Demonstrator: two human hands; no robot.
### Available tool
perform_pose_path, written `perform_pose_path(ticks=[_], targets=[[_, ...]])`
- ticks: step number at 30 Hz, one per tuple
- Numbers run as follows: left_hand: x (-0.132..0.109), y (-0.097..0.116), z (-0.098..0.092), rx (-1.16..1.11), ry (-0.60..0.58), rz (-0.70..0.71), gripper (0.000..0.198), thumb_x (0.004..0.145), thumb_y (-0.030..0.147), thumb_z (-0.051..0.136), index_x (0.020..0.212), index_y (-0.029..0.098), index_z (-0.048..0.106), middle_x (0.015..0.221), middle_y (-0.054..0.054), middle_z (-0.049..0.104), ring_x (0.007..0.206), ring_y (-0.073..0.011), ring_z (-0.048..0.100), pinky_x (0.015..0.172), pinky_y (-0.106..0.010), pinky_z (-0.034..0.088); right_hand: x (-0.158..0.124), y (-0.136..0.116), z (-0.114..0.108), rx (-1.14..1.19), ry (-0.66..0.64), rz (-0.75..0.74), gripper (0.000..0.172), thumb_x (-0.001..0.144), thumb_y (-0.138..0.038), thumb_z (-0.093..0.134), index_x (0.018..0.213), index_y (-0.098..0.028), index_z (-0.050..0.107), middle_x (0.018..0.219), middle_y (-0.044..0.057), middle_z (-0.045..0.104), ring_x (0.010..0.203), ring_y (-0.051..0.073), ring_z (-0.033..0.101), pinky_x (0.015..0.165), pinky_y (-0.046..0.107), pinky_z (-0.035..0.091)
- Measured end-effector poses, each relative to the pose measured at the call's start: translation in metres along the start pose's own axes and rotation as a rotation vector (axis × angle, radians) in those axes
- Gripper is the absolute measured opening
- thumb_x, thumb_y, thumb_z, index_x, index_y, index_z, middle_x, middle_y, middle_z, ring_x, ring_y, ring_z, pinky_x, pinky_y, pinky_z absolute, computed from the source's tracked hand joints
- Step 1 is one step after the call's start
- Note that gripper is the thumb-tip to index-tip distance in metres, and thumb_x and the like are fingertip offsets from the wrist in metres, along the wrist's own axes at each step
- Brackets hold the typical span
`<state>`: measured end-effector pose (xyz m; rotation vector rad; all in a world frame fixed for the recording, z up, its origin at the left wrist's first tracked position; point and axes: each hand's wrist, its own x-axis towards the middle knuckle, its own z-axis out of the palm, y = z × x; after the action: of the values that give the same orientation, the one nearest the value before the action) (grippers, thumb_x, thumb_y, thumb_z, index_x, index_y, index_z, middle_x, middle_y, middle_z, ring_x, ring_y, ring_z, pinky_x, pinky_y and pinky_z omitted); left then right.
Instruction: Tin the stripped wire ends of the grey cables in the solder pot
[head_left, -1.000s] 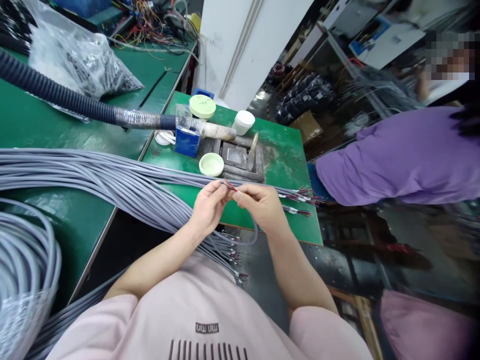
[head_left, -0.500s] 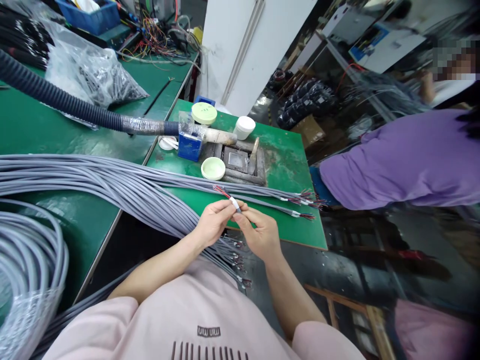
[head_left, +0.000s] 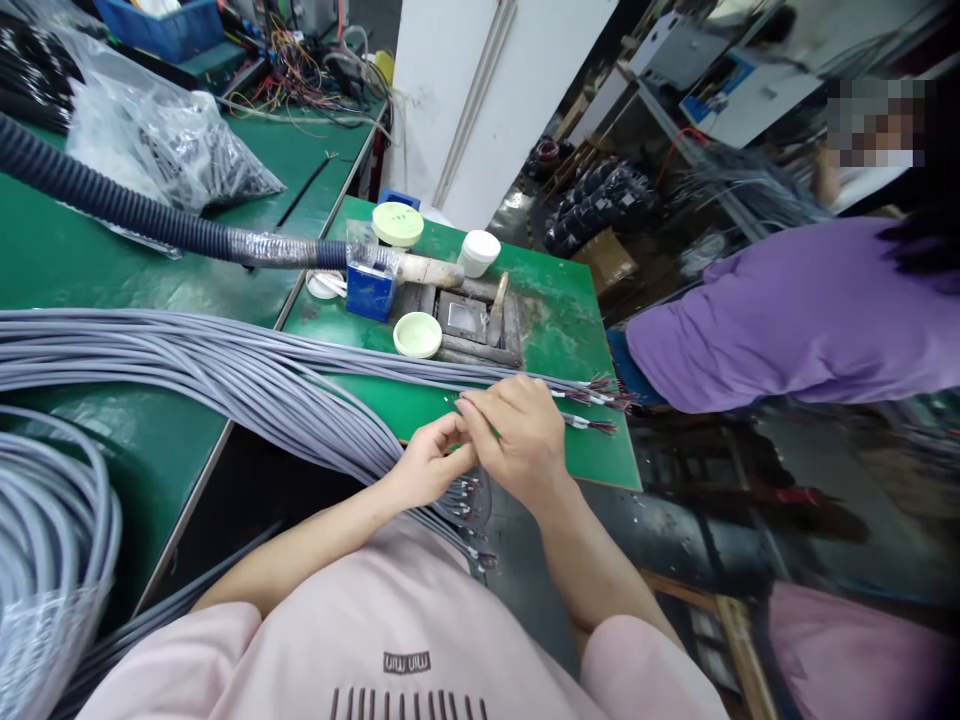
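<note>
My left hand (head_left: 431,462) and my right hand (head_left: 519,432) meet over the front edge of the small green table (head_left: 570,320). Together they pinch the stripped end of one grey cable (head_left: 454,408); its tip is mostly hidden by my right fingers. A thick bundle of grey cables (head_left: 225,365) runs from the left across the bench and hangs down below my hands, its ends showing red wire tips. Two more cables with red stripped ends (head_left: 596,400) lie on the table just right of my right hand.
Behind my hands sit a metal solder pot (head_left: 472,318), a pale green lid (head_left: 418,334), a blue box (head_left: 370,290), a white jar (head_left: 479,252) and a black corrugated hose (head_left: 112,205). A person in a purple top (head_left: 787,310) bends at right. Coiled grey cable (head_left: 52,520) lies at left.
My hands have moved slightly right and closer together; my right fingers now cover the cable end, whose red wires stuck up in view half a second ago.
</note>
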<state>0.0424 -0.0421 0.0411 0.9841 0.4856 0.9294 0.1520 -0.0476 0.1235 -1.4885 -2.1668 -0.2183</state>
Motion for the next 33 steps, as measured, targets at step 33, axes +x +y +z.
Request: perform_pose_path(ticks=[33], targets=[[-0.005, 0.003, -0.024, -0.043, 0.054, -0.062, 0.029, 0.069, 0.041, 0.077, 0.080, 0.014, 0.074, 0.076, -0.003, 0.069, 0.073, -0.0149, 0.061, 0.075, -0.028, 0.049, -0.008, 0.014, 0.014, 0.523, 0.078, 0.113, 0.012, 0.083, -0.020, 0.064, 0.073, -0.022, 0.071, 0.063, 0.000, 0.066, 0.061, 0.015, 0.056, 0.065, 0.034, 0.042]])
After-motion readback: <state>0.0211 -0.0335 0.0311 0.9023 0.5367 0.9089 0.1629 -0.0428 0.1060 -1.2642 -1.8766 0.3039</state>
